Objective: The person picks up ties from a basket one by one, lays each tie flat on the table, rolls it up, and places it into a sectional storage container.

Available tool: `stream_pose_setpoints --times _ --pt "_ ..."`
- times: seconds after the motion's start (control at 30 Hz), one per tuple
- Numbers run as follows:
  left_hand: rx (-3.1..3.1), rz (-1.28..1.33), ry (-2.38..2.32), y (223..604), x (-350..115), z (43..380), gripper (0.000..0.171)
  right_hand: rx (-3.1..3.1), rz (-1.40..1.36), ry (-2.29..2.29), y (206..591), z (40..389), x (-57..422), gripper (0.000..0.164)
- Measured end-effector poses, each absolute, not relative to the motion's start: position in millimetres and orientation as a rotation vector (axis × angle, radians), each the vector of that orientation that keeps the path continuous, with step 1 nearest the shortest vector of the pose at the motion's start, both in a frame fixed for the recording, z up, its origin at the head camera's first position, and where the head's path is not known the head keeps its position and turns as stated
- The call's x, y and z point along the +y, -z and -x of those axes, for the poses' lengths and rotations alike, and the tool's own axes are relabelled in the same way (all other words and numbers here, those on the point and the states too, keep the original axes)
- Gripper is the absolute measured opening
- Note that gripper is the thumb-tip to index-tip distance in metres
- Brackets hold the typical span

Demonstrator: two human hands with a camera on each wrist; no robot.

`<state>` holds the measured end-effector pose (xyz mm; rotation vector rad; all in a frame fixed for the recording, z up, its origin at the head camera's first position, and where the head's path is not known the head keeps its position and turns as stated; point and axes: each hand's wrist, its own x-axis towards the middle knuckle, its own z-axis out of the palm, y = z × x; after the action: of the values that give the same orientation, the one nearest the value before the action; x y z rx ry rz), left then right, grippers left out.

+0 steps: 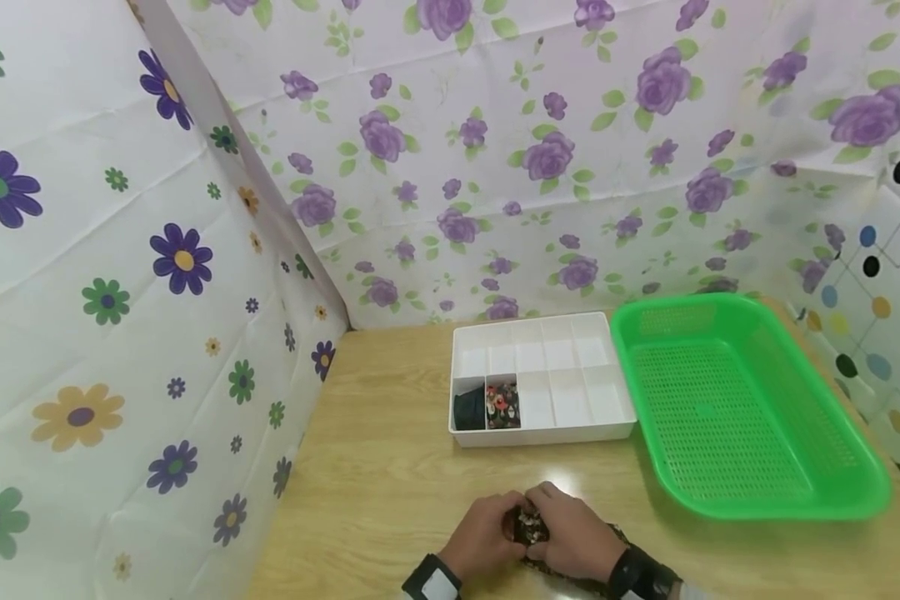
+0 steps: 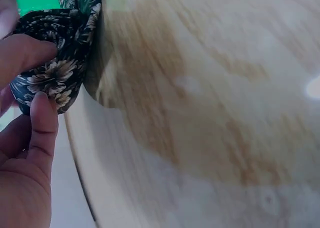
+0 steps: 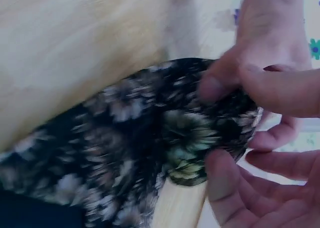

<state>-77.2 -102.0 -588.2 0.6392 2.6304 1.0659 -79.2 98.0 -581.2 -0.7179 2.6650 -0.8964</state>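
Note:
A dark floral cloth (image 1: 531, 527) is bunched between both hands near the front of the wooden table. My left hand (image 1: 483, 533) pinches its left end with bent fingers and thumb. From the other side, my right hand (image 1: 581, 537) grips the same bundle, and a length of cloth trails beneath that wrist. The left wrist view shows the gathered end of the cloth (image 2: 55, 78), rounded and folded over, with pale flowers on black. In the right wrist view the cloth (image 3: 125, 118) stretches away from the fingers as a blurred, widening strip.
Beyond the hands stands a white divided box (image 1: 543, 435). Its two front-left compartments hold a dark folded cloth (image 1: 468, 410) and a red-patterned black cloth (image 1: 503, 406). A green plastic basket (image 1: 765, 508) sits at the right. Flowered sheets (image 1: 420, 192) enclose the table (image 1: 367, 400).

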Motion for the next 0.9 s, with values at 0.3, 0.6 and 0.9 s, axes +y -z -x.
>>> stream_pose_setpoints --times 0.3,0.6,0.9 --pt "2.494 -0.473 -1.191 592.0 -103.6 74.5 0.050 2.598 0.716 1.035 598.7 84.4 104.3 0.039" --pt "2.471 -0.460 -1.316 600.1 -105.8 73.0 0.055 2.456 0.651 1.334 626.6 82.9 117.9 0.040" --pt "2.537 -0.466 -1.217 596.3 -103.4 77.0 0.049 2.615 0.685 1.106 601.3 79.6 111.1 0.046"
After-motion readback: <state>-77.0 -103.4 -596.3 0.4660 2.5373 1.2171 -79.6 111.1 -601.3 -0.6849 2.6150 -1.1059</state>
